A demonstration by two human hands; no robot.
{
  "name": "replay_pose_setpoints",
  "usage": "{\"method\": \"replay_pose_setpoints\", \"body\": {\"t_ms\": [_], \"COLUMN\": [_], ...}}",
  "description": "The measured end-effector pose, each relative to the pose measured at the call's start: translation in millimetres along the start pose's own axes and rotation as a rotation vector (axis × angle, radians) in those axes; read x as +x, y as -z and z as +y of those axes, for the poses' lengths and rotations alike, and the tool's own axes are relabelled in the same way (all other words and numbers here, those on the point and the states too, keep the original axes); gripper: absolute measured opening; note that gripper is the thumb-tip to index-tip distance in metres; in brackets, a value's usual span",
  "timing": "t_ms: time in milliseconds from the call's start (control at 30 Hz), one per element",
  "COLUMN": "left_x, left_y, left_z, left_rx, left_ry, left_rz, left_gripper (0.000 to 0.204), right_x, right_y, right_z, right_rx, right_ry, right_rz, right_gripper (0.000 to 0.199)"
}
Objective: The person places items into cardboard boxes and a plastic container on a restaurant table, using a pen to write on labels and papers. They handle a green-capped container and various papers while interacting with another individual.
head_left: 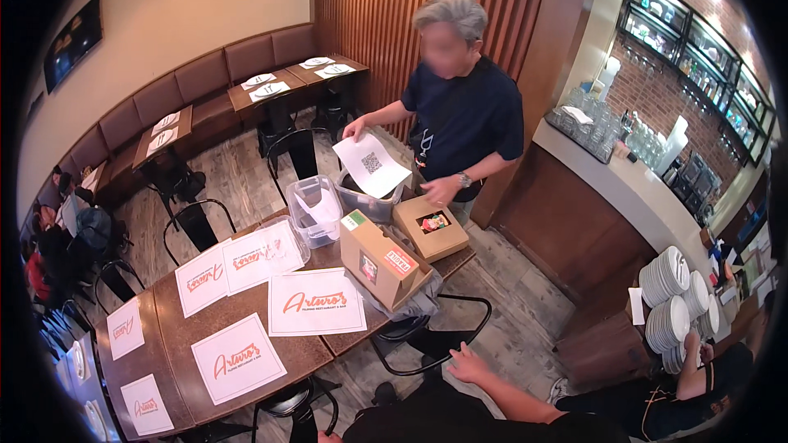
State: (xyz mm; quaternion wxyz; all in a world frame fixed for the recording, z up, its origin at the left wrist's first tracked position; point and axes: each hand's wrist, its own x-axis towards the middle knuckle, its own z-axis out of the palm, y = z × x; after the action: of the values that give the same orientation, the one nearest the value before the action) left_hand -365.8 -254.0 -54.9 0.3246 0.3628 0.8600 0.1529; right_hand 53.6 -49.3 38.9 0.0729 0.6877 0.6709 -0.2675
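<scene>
My right hand (469, 364) is low in the view, just beside the curved black chair back (487, 324), its fingers stretched out and holding nothing. Only a sliver of my left hand (330, 438) shows at the lower edge; its fingers are hidden. In front of me, several white paper placemats (317, 302) with orange lettering lie on the brown table (176, 324). At the table's right end are a cardboard box (386, 258) with a raised peaked top, a flat cardboard box (439, 239) and two clear plastic bins (314, 201).
Across the table a person (468, 107) holds a paper sheet (373, 166) with a square code, the other hand at the flat box. Another person's hand (692, 351) is by stacked plates (665, 275) at right. A glass-laden counter (611, 166) and black chairs (199, 226) surround the table.
</scene>
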Motion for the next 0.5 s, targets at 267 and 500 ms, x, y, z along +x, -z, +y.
{"method": "replay_pose_setpoints", "body": {"t_ms": [267, 500], "left_x": [-5, 29], "left_y": [9, -38], "left_z": [12, -37], "left_rx": [-0.06, 0.107], "left_ry": [-0.03, 0.16], "left_rz": [0.073, 0.05], "left_gripper": [0.036, 0.04], "right_x": [15, 14], "right_y": [-16, -26], "right_z": [2, 5], "right_rx": [0.01, 0.069], "right_ry": [0.022, 0.029], "right_rz": [0.031, 0.113], "right_gripper": [0.069, 0.071]}}
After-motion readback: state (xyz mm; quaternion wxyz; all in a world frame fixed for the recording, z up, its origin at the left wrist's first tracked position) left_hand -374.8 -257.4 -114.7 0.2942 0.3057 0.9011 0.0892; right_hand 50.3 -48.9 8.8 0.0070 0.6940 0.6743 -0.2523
